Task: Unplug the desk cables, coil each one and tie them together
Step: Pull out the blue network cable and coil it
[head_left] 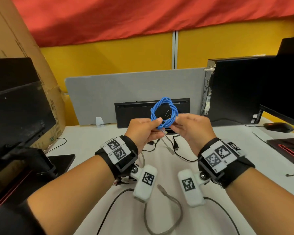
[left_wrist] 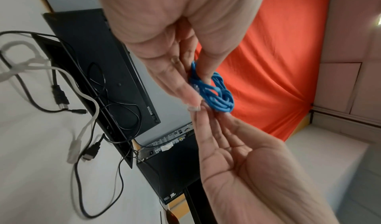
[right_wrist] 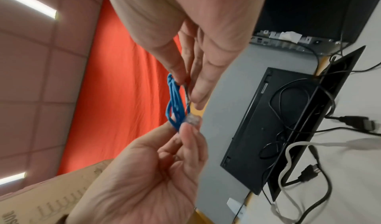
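A blue cable [head_left: 164, 112] wound into a small coil is held up over the desk between both hands. My left hand [head_left: 155, 123] pinches the coil's lower left, and the clear plug [head_left: 164, 132] hangs just below its fingers. My right hand [head_left: 176, 122] pinches the coil's right side. In the left wrist view the left hand [left_wrist: 195, 84] grips the blue coil [left_wrist: 216, 94] from above, with the plug [left_wrist: 193, 108] at the fingertips. In the right wrist view the right hand [right_wrist: 185, 87] pinches the coil [right_wrist: 175, 103] beside the plug [right_wrist: 192, 119].
A grey cable [head_left: 165, 216] and black cables [head_left: 176, 150] lie loose on the white desk [head_left: 85, 139]. A black keyboard [head_left: 134, 114] leans on a grey panel. A PC tower [head_left: 236, 89] and mouse [head_left: 278, 127] are at right, a monitor [head_left: 15, 102] at left.
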The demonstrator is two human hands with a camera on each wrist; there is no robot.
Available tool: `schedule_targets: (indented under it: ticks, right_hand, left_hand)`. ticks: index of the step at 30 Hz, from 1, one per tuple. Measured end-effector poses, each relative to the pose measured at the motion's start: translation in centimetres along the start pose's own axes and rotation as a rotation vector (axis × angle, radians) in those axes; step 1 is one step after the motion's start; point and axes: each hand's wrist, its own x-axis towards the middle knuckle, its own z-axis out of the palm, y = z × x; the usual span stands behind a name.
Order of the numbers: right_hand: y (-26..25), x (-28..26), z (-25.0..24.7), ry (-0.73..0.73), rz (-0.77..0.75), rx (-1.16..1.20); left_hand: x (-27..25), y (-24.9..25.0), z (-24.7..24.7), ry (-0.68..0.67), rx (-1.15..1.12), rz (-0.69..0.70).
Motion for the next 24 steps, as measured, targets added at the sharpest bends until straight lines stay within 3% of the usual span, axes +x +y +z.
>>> schedule_targets:
  ticks: [4, 9, 14, 24]
  right_hand:
    - [-0.2, -0.6, 1.4, -0.082, 0.019, 0.050]
    - [0.8, -0.4, 2.5, -0.031, -0.071, -0.166]
    - [1.0, 0.0, 2.7, -0.120, 0.027, 0.058]
    - [1.9, 0.2, 3.7, -0.246, 0.192, 0.410]
  left_hand:
    - [0.0, 0.0, -0.6, 0.060, -0.034, 0.026]
    - [0.0, -0.2, -1.2, 0.043, -0.044, 0.008]
    - [0.0, -0.2, -1.9, -0.029, -0.152, -0.058]
    - [-0.1, -0.4, -2.4, -0.065, -0.109, -0.069]
